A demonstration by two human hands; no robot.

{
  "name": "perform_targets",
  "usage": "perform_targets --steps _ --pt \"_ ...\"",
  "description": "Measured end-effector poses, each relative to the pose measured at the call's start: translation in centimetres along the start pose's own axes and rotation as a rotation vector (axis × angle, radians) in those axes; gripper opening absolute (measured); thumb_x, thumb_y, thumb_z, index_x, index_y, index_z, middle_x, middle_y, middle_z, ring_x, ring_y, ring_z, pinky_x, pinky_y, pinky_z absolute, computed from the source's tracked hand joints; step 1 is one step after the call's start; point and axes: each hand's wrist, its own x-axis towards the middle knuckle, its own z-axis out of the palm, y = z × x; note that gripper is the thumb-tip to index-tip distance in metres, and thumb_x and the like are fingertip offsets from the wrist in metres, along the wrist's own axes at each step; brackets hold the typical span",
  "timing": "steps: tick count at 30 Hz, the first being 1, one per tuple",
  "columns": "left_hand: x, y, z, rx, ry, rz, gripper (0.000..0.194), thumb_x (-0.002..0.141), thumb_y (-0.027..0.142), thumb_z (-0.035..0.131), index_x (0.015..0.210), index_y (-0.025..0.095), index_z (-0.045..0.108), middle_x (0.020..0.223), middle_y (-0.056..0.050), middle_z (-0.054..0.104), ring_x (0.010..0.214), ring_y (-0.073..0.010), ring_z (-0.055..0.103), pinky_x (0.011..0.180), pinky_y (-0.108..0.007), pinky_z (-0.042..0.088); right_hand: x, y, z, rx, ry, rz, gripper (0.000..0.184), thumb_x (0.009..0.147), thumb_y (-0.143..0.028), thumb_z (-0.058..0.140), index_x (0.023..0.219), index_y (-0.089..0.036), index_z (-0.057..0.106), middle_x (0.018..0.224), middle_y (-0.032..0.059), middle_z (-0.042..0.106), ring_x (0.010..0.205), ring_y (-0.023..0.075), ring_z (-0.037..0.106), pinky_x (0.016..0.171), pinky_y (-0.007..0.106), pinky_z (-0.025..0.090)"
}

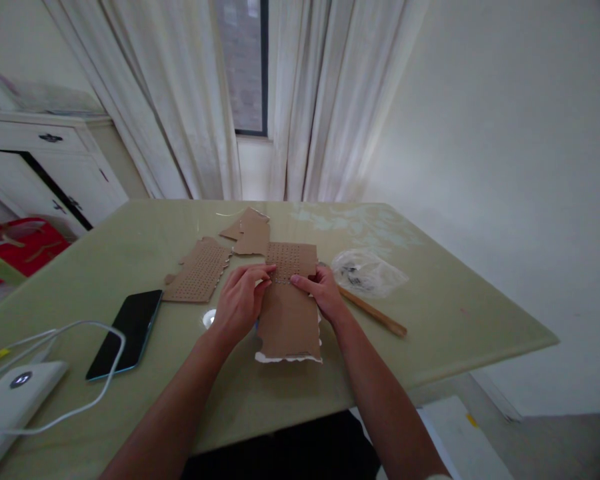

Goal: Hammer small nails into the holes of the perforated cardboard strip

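Observation:
A brown cardboard piece (290, 320) with rows of small holes in its far half and a torn white edge at its near end lies before me, slightly raised from the table. My right hand (325, 290) grips its right edge, thumb on top beside the holes. On the left side, my left hand (243, 297) has its fingertips pinched together over the holed part; whatever is between them is too small to tell. Beyond my right wrist lies a wooden handle (375, 312), its far end hidden by the hand. A clear plastic bag (367, 272) with small dark items sits near it.
Another holed cardboard piece (197, 272) and torn cardboard scraps (253, 232) lie farther left on the pale green table (455, 313). A phone (126, 333), a white power bank (17, 407) and a looping white cable (123, 353) occupy the left side. Curtains (180, 100) hang behind.

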Motion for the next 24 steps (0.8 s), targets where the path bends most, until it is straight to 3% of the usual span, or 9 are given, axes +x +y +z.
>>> perform_targets --steps 11,24 --pt "-0.07 -0.05 -0.05 0.043 -0.033 0.011 0.013 0.112 0.028 0.063 0.122 0.023 0.07 0.125 -0.009 0.082 0.116 -0.0256 0.075 0.106 -0.043 0.057 0.02 -0.01 -0.01 0.031 0.021 0.001 0.043 0.068 -0.047 0.103 0.095 -0.019 0.085 0.092 0.0065 0.083 0.074 0.0229 0.075 0.067 0.031 0.06" --pt "0.01 -0.15 -0.12 -0.004 -0.022 -0.001 0.014 0.111 0.023 0.064 0.111 0.022 0.077 0.12 -0.008 0.08 0.11 -0.0232 0.074 0.103 -0.039 0.06 0.01 -0.11 -0.04 0.083 0.028 0.023 0.046 0.067 -0.047 0.103 0.098 -0.018 0.086 0.095 0.0065 0.084 0.076 0.0223 0.075 0.07 0.031 0.06"
